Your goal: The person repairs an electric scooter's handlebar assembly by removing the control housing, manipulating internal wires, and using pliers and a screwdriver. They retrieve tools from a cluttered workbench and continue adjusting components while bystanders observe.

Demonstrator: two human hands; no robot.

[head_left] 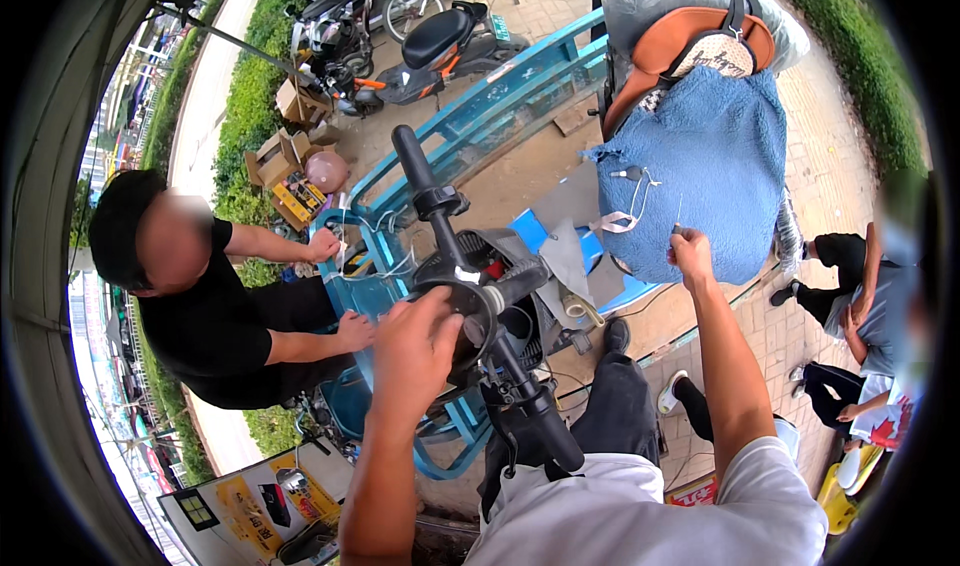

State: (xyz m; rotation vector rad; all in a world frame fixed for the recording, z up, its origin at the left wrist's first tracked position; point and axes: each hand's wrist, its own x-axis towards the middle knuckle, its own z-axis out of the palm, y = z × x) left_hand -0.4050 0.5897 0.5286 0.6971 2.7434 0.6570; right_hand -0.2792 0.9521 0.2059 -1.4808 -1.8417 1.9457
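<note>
Left hand: the person's left hand (412,344) is curving over a round black housing (468,316), left of centre; contact is unclear.
Right hand: the right hand (690,254) is pinching a thin, pale rod (679,209), right of centre.
Cloth: a fluffy blue cloth (735,156) is lying beneath it.
Handlebar: a black-gripped handlebar (512,366) is slanting through the centre.
Co-worker: a black-capped person (210,316) is reaching toward blue metal framework (352,296), at left.

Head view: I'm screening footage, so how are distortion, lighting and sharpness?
Head view: the hedge at right bows along the black rim; head view: daylight bleaches the path at left; head view: the texture of the blue cloth is clear, but blur hides the face of the person in black.
</note>
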